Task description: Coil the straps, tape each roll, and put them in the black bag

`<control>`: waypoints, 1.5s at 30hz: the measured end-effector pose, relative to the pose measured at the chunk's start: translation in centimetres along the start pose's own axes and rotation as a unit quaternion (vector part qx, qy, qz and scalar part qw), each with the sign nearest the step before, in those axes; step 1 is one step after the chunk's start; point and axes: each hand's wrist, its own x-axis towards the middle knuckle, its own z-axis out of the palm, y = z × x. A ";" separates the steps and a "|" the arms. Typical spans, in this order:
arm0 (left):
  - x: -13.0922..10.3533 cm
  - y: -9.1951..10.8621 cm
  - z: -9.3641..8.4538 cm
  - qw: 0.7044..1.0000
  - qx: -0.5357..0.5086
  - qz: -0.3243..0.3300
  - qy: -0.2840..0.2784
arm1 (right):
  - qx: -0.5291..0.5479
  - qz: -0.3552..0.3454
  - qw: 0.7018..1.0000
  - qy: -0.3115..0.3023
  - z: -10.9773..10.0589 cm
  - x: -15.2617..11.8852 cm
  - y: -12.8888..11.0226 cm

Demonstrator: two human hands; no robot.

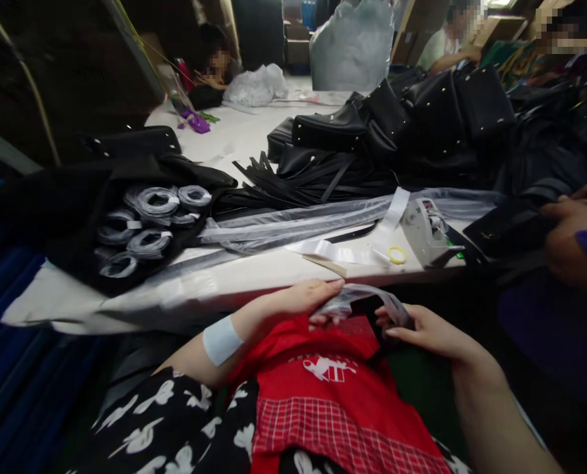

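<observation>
The landmark is the pale grey tape dispenser with a toothed-looking front (pixel 419 230), near the close edge of the white-covered counter (pixel 254 279). On the person's side of it, lower and a little to its left, a flexible translucent plastic strip (pixel 376 293) is held above the red cloth apron (pixel 330 365). The left hand (pixel 323 303) grasps its gathered, wound part, thumb over and fingers under, presumably so that the turns do not spring apart. The right hand (pixel 405 324) pinches the strip farther along, and the bowed span between suggests only light tension (exactly how the fingertips grip is hard to see).

Well to the dispenser's left, small round translucent coils (pixel 156 203) lie on a black, soft-looking heap (pixel 79 214), some with white bands, likely there to keep them closed. Long flat translucent strips (pixel 293 220) run behind and left of the dispenser, probably stretched out to lie untangled. A glossy white ribbon (pixel 343 251) and a yellow ring (pixel 397 255) crowd the edge just left of it. Beyond it, shiny black bags (pixel 412 122) block the way back; to its right, a co-worker's hand (pixel 572 217) limits room.
</observation>
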 end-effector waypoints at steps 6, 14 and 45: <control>0.3 -0.1 -1.5 0.970 -0.241 -0.025 0.023 | 0.014 -0.030 0.995 0.095 0.6 0.2 0.0; -1.0 1.2 -3.9 0.936 -0.344 -0.019 0.063 | 0.037 -0.030 0.987 0.150 0.0 0.7 0.0; 3.2 -4.1 -0.5 0.853 0.396 0.186 0.285 | -0.009 -0.102 0.985 0.138 5.4 2.6 -5.4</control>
